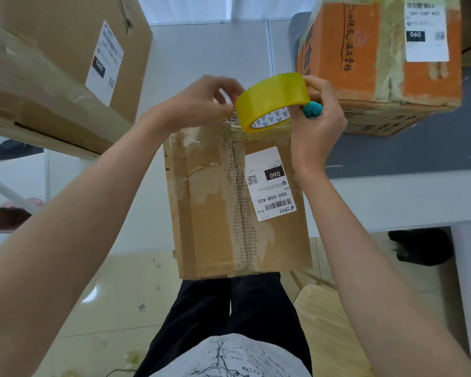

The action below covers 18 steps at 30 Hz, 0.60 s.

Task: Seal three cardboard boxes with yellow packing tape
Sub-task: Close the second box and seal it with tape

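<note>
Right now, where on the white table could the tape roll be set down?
The barest patch is the white table beyond the middle box, bordered by the big brown box on the left and the orange box on the right. The grey mat below the orange box is also bare. Both hands crowd the middle box's far edge, around the tape roll.
</note>
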Available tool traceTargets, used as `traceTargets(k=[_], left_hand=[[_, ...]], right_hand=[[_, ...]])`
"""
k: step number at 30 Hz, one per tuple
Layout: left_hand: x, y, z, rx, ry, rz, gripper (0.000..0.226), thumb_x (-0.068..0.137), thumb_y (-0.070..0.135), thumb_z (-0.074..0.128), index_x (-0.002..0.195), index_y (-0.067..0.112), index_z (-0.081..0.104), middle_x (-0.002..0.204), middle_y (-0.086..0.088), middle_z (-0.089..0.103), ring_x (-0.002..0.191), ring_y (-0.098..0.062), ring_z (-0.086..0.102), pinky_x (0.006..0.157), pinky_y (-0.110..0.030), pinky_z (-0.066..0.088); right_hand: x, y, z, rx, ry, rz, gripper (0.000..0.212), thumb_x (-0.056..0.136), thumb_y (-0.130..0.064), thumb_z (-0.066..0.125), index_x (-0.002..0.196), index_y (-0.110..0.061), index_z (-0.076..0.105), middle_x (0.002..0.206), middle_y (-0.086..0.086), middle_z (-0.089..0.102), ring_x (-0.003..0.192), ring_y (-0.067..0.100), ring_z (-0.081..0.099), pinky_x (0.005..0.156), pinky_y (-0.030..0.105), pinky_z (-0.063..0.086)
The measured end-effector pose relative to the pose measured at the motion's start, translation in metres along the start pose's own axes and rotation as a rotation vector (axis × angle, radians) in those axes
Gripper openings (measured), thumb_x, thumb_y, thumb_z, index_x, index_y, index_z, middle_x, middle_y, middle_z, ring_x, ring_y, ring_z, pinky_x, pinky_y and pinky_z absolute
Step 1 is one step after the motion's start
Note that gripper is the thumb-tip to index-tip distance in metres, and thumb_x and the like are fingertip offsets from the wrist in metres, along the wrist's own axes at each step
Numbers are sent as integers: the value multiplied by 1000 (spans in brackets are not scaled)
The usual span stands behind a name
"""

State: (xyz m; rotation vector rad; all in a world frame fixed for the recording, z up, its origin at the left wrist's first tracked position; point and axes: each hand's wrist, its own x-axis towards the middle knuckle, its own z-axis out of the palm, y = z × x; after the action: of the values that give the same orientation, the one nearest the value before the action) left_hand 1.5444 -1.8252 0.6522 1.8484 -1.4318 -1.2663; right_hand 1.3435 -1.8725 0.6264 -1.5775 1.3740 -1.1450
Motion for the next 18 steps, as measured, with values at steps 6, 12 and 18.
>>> traceTargets(k=[6, 12, 18], left_hand=[[25, -23, 12, 194, -90, -82, 48, 66, 28, 93, 104, 11, 68, 78, 11, 62, 65, -2, 51, 68, -27, 40], [40, -33, 23, 258, -94, -54, 34, 62, 23, 95, 80, 11, 68, 70, -3, 62, 58, 0, 47, 57, -21, 33], [45, -24, 25, 341, -101, -71, 35, 56, 27, 97, 72, 15, 68, 58, 11, 53, 52, -2, 44, 57, -28, 33]], right_hand=[[-5, 3, -2, 30, 41, 15, 19, 86, -18, 76, 104, -11, 73, 91, -5, 72, 82, 7, 63, 69, 20, 50], [-10, 5, -3, -5, 70, 0, 21, 85, -14, 74, 107, -12, 73, 95, -5, 73, 86, 15, 66, 73, 40, 57], [9, 0, -16, 100, 137, -16, 20, 89, -14, 71, 108, -12, 71, 92, -2, 70, 74, 28, 64, 59, 47, 56]])
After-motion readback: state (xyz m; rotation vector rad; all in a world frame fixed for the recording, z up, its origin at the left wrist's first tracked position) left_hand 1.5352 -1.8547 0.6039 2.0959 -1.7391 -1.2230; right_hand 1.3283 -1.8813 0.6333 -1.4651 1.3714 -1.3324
